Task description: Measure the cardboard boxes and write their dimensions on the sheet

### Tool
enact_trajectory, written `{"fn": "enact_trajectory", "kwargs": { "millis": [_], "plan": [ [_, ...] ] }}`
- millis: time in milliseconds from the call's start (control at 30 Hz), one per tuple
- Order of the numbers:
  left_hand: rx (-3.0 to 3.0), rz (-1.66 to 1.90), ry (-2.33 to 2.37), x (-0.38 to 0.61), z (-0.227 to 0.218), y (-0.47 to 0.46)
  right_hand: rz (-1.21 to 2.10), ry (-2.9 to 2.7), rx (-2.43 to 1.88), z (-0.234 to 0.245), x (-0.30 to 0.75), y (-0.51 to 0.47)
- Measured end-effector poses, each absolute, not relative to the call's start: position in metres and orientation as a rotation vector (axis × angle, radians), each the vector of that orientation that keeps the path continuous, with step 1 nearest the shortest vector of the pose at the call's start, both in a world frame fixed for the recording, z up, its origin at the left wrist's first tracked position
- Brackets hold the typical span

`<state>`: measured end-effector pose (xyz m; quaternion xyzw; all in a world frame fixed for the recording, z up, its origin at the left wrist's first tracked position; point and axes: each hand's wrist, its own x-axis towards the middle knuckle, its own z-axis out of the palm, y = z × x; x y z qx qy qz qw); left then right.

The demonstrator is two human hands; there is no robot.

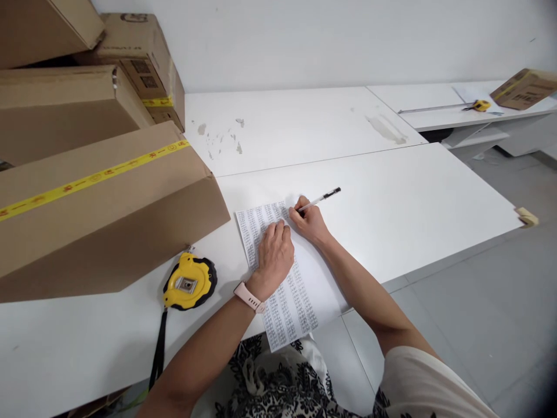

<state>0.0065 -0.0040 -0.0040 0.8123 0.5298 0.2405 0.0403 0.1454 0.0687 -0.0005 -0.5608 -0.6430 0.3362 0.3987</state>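
Right hand (308,222) grips a slim white-and-black pen (321,199) on the white printed paper sheet (292,305); left hand (274,255) presses flat on it. At 9 o'clock — one yellow round tape measure (189,283), four brown cardboard boxes (104,215) behind; at 2 o'clock, a second tape measure (481,105), fifth box (524,88)

Worktop (413,197) is showing smooth matt white; boxes (108,232) are showing dull brown cardboard; sheet (289,307) is looking like paper; tape measure (189,283) is gleaming yellow plastic.
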Motion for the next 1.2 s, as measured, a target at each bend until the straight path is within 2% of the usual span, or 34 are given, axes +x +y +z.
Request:
{"fn": "enact_trajectory", "kwargs": {
  "millis": [1200],
  "plan": [
    [2.492, 0.748, 1.612, 0.0065, -0.0056, -0.0043, 0.821, -1.622, -1.429, 0.0008, 0.1446, 0.0673]
  ]
}}
